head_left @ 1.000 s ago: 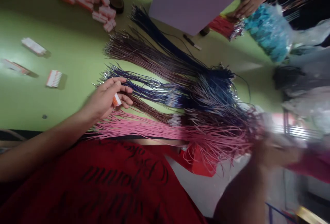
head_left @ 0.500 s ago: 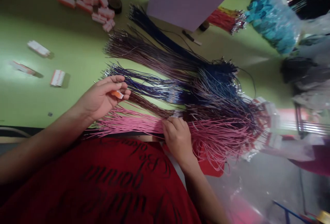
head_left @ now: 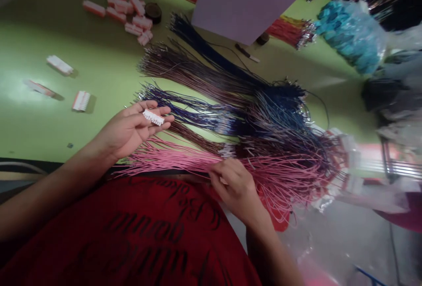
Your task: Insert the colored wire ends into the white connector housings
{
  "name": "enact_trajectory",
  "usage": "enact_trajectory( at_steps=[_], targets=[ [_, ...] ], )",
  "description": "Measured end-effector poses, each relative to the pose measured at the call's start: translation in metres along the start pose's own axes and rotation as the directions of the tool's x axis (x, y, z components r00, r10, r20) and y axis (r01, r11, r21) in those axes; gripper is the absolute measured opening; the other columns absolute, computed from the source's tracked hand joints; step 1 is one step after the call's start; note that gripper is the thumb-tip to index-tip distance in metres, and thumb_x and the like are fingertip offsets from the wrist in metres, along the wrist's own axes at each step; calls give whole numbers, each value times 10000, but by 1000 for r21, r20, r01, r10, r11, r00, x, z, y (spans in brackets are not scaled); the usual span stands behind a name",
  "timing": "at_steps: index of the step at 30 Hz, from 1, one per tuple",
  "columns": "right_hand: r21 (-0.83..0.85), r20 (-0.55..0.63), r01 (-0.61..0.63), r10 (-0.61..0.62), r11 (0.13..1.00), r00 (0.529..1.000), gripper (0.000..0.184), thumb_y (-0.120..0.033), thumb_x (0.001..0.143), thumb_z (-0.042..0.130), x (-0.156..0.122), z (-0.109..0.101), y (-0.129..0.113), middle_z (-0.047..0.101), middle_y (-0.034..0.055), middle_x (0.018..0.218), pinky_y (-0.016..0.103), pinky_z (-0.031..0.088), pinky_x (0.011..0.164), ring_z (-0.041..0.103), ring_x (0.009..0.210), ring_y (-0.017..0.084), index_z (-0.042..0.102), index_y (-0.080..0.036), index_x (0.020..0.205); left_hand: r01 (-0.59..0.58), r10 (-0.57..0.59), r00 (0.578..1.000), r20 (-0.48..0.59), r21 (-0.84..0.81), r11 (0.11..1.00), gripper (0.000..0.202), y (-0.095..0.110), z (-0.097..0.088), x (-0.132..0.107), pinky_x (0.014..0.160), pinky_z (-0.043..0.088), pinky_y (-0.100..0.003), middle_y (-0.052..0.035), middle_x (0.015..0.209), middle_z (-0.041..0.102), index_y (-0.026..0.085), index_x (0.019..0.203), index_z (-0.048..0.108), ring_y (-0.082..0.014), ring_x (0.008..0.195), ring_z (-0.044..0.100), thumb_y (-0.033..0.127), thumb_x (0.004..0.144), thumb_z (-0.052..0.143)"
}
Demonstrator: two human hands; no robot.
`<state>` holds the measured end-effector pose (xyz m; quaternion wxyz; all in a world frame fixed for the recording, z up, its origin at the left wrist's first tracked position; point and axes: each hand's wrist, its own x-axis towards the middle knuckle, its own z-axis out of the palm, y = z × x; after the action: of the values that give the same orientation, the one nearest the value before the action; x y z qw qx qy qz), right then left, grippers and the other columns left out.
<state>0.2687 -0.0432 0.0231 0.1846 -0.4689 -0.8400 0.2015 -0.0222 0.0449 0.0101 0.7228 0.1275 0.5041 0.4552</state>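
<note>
My left hand [head_left: 132, 128] holds a small white connector block [head_left: 153, 117] between thumb and fingertips, above the near ends of the wire bundles. My right hand [head_left: 235, 185] is closed in a pinch on the pink wires [head_left: 184, 161] near the table's front edge. Beyond the pink bundle lie brown wires [head_left: 194, 136], dark blue-violet wires [head_left: 184, 103], a wide brown-purple bundle [head_left: 187, 68] and a navy bundle [head_left: 198, 42], all fanned on the green table [head_left: 99, 70]. The bundles tangle together at the right.
Several white and orange connector blocks [head_left: 130, 11] lie at the back left beside a black tape roll [head_left: 153, 11]; others [head_left: 81, 100] are scattered at the left. A purple sheet [head_left: 247, 0], red wires [head_left: 288, 31] and a blue bag [head_left: 349, 40] sit at the back.
My right hand came in from the right and closed on the pink wires, then slid a little nearer. My left hand turned the connector block so its white side shows.
</note>
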Motion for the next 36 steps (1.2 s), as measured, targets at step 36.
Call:
enact_trajectory(
  at_steps=[36],
  targets=[
    [791,261,-60,-247,609,933,114,-294,1062,667,62,11,-75,825,5,938,244,628,765,762,818,123,754,-231,1022,69,-82,970,227,63,996,315,-23,-8,-1,920,676,-433,-122,1117,832,175,1072,725,-259,958,822,16,800,723]
  ],
)
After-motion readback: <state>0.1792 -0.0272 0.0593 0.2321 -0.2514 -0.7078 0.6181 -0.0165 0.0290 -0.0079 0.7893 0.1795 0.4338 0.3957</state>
